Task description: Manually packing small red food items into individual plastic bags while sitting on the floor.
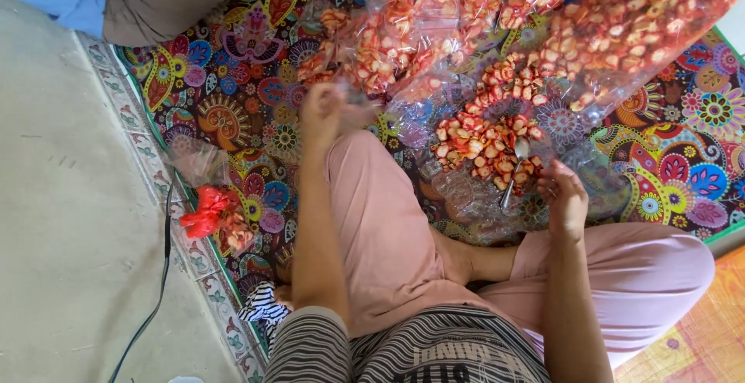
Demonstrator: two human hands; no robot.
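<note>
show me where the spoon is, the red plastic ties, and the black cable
spoon (516, 167), head view, on the upper handle just below the bowl.
red plastic ties (205, 211), head view, middle of the bunch.
black cable (166, 255), head view, its stretch along the floor.

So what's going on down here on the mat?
A person sits cross-legged on a patterned mat. The left hand pinches a small clear bag, raised. The right hand is beside a spoon that lies in a pile of red-and-cream snack pieces. Large clear bags of the same pieces lie beyond.
</note>
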